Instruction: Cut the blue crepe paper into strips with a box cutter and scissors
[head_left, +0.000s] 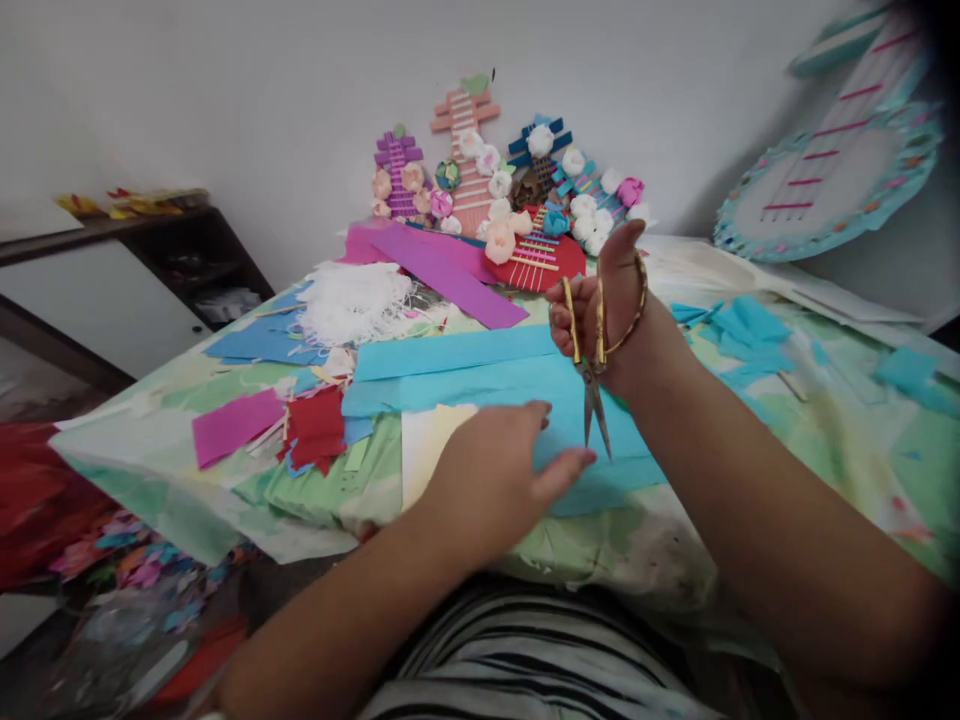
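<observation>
Raised over the table, my right hand (pixel 611 310) is closed around a pair of scissors (pixel 589 375) with gold handles. Their blades point down and stand slightly apart. My left hand (pixel 495 470) hovers low to the left of the blades, thumb and index finger spread, with nothing seen between them. Beneath both hands lie sheets of turquoise crepe paper (pixel 480 385), partly hidden by my left hand. A white and pale yellow sheet (pixel 424 440) shows beside my left hand, under the turquoise paper.
Red paper (pixel 316 425), magenta paper (pixel 236 425) and a pile of white string (pixel 356 300) lie left. Turquoise scraps (pixel 746 335) are on the right. Decorated guitar-shaped crafts (pixel 469 160) line the wall, and a larger one (pixel 825 180) leans at right.
</observation>
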